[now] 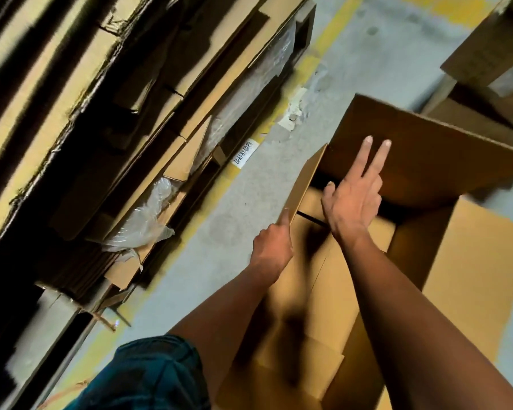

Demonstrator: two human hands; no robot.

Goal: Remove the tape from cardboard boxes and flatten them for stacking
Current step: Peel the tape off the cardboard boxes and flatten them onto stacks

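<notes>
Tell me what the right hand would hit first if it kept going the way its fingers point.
Most likely the big raised flap of the open cardboard box: the right hand's straight fingers point at it and already overlap its brown face. Whether they touch is unclear.

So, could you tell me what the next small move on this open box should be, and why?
Probably press the far flap outward with the right hand, while the left hand keeps its grip on the side flap. The cardboard box stands open, its flaps up, beside the flattened stack.

box: bottom cut off | left hand: fingers behind flap | stack: blurred
</notes>
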